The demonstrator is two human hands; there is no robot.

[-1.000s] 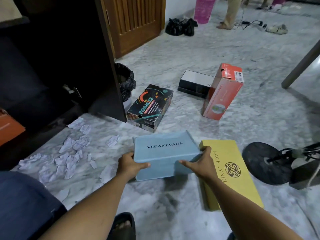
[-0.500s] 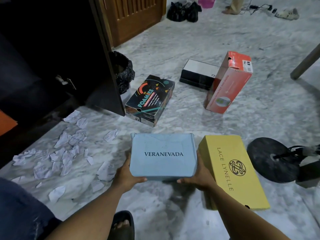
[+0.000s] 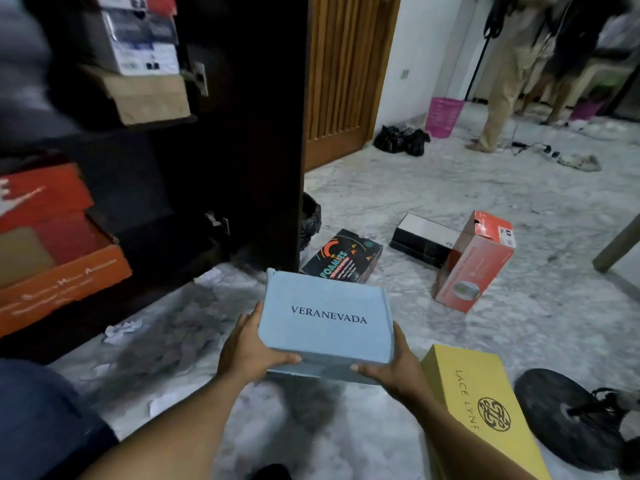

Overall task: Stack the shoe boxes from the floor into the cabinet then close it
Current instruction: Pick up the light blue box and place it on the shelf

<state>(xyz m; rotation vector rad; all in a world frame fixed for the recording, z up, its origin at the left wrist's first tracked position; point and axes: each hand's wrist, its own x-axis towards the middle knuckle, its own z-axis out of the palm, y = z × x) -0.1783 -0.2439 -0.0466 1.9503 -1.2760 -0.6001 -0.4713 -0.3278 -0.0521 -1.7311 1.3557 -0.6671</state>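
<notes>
5 shoe boxes (image 3: 325, 320) (image 3: 485, 403) (image 3: 343, 258) (image 3: 422, 237) (image 3: 474, 265) outside the cabinet (image 3: 263, 133) and 2 hands (image 3: 249, 351) (image 3: 398, 365)

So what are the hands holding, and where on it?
Both hands hold the light blue shoe box: the left hand grips its left side, the right hand its right side, thumbs on the near edge.

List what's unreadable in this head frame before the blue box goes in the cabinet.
1. Head view: how the left hand and right hand grip beneath the blue box, hidden by the box itself.
2. Yellow box: near end cut off by the bottom edge.
3. Cabinet interior: dark and blurred, free shelf space unclear.
4. FOAMIES box: near corner hidden behind the blue box.
</notes>
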